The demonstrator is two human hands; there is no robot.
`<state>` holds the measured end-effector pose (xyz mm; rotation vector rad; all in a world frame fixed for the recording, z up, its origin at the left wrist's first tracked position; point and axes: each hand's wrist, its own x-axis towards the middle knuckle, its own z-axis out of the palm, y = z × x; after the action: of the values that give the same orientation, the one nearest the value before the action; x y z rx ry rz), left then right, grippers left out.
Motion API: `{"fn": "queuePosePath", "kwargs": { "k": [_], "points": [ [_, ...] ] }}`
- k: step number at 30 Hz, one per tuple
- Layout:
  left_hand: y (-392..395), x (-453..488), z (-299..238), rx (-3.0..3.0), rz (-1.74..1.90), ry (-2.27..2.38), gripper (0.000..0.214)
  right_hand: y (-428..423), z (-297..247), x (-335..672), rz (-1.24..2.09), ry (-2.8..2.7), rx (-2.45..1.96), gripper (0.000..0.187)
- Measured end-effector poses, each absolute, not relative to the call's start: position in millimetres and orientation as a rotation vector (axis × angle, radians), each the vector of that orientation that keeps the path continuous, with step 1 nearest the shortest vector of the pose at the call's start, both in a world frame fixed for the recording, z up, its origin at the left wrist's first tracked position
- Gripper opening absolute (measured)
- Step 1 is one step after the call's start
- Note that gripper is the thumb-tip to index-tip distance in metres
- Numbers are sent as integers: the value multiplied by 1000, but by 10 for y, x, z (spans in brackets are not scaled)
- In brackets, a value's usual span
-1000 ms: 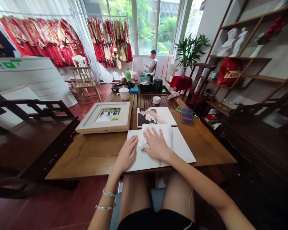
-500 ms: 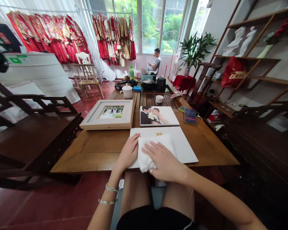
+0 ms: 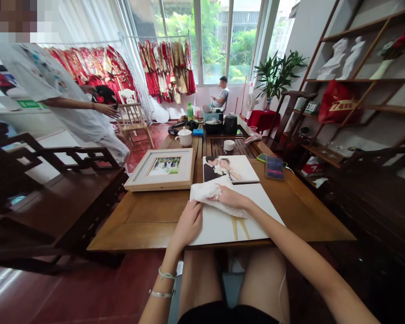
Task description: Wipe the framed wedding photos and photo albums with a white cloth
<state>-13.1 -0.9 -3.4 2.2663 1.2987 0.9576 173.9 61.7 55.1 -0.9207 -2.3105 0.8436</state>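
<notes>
A white flat board (image 3: 219,229) lies at the near edge of the table, with two yellowish strips (image 3: 240,228) showing on its lower part. My right hand (image 3: 232,198) is closed on a bunched white cloth (image 3: 207,189), which rests over the far part of the board. At the board's left edge, my left hand (image 3: 190,221) grips the rim with bent fingers, just below the cloth. Behind the board lies a photo panel (image 3: 245,167) of a couple, its lower left corner covered by the cloth. A pale wooden picture frame (image 3: 130,183) lies to the left.
On the wooden table (image 3: 138,229) are a phone (image 3: 275,168), a lidded white cup (image 3: 184,137) and a small white cup (image 3: 228,145). A person in white (image 3: 84,117) stands at the left, near a dark bench (image 3: 54,198). Another person (image 3: 220,95) sits by the window.
My right hand has moved the cloth away from me to the board's far part, uncovering the strips. My left hand's fingers have bent. A person has come into view at the left.
</notes>
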Motion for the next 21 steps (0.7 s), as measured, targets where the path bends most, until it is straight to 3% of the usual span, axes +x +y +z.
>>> {"fn": "queuePosePath", "kwargs": {
  "k": [14, 18, 21],
  "points": [
    [17, -165, -161, 2216, 921, 1364, 44, 410, 422, 2702, 679, -2207, -1279, 51],
    [5, -151, -127, 2214, 892, 1391, 45, 14, 395, 2867, 454, -2212, -1439, 62],
    [1, -139, -124, 2213, 903, 1397, 45, -381, 452, 2916, 506, -2391, -1367, 73]
  ]
}}
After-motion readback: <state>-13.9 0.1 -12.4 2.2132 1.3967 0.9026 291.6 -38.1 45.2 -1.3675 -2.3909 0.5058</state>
